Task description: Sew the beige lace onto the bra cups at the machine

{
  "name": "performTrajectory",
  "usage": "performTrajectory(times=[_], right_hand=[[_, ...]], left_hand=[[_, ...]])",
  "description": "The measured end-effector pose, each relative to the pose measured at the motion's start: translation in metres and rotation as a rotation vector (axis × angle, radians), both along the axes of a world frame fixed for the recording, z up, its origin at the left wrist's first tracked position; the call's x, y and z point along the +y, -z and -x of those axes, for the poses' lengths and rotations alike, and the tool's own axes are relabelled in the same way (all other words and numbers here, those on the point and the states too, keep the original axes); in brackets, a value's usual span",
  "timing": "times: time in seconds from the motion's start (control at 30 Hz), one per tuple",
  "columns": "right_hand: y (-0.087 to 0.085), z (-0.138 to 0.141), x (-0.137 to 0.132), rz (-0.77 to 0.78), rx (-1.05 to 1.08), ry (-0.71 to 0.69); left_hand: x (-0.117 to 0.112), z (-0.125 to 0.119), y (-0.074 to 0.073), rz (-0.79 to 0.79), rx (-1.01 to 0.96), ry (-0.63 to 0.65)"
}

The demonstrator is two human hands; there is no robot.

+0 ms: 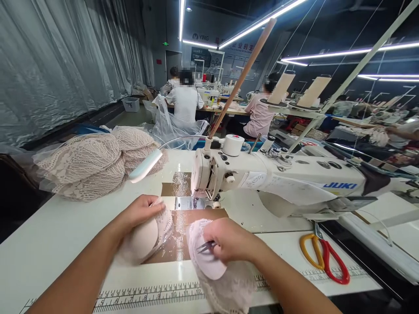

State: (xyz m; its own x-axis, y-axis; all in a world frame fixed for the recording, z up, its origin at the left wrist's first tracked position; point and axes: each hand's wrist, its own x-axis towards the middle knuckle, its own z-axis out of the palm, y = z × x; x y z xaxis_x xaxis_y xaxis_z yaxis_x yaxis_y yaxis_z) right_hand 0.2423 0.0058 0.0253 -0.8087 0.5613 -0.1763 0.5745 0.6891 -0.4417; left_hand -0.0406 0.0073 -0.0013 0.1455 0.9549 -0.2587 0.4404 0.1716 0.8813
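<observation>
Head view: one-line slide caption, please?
Left hand holds a lace-edged cup; right hand holds a pointed metal tool over a second cup, at a JUKI sewing machine.

the one head-worn camera looks forward and down from close above the sewing table [65,235].

Pale cup [144,239] in left hand [140,213]

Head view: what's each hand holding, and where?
Left hand: cup, by its upper lace edge. Right hand: snips, blades exposed, rest hidden; hold on second cup unclear.
</observation>
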Motion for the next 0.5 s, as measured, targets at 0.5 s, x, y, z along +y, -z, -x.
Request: performTrajectory(times=[0.5], right_hand=[[0.019, 0.051, 0.004, 0.395, 0.6, 0.372]], left_hand=[[-0.011, -0.025, -0.013, -0.13, -0.102, 0.306]])
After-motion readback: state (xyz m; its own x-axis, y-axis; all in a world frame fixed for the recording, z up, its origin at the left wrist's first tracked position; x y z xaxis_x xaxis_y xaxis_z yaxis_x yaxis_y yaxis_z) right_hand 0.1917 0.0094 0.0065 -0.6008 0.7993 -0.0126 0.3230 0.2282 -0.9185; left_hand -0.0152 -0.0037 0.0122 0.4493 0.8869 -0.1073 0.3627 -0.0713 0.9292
